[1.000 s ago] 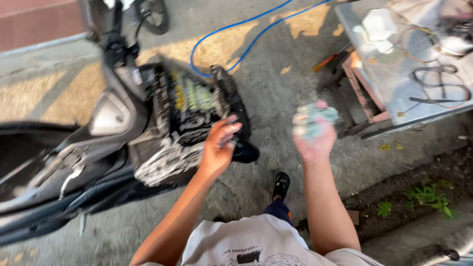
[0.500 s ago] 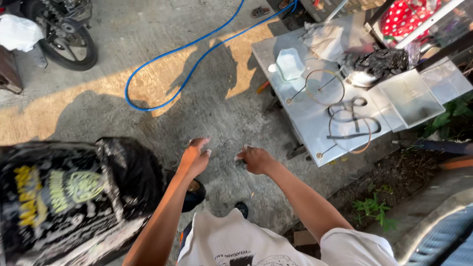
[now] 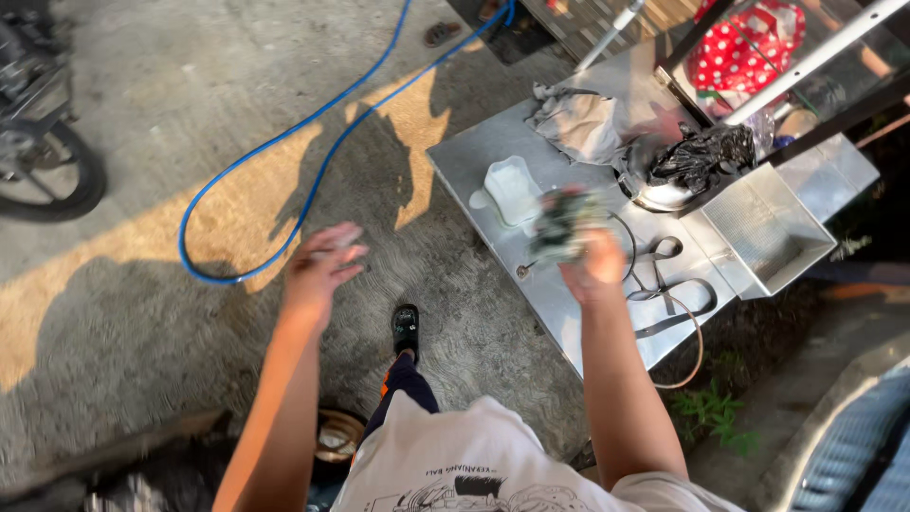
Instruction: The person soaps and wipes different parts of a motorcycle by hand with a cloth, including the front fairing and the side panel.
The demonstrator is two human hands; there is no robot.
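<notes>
Rag (image 3: 561, 223), a blurred greenish bundle, sits gripped in the right hand (image 3: 590, 270), whose fingers are closed around it, raised over the near part of a metal table (image 3: 493, 156). Out to the side, the left hand (image 3: 320, 267) is held over the concrete floor (image 3: 190, 114) with fingers loosely spread and nothing in it that can be made out; the motion blur hides details. Just beyond the right hand a white tub (image 3: 512, 188) stands on the table, and past that lies a grey crumpled cloth (image 3: 580, 123). Further right of the hand are a black plastic bag (image 3: 701, 156) resting in a metal bowl, a metal tray (image 3: 768, 226), and dark straps (image 3: 668, 284) lying beside the wrist. Ahead of the left hand a blue hose (image 3: 313, 142) loops across the floor, and far off to its left stands a motorbike wheel (image 3: 47, 171). Below both hands a black shoe (image 3: 406, 327) shows.
</notes>
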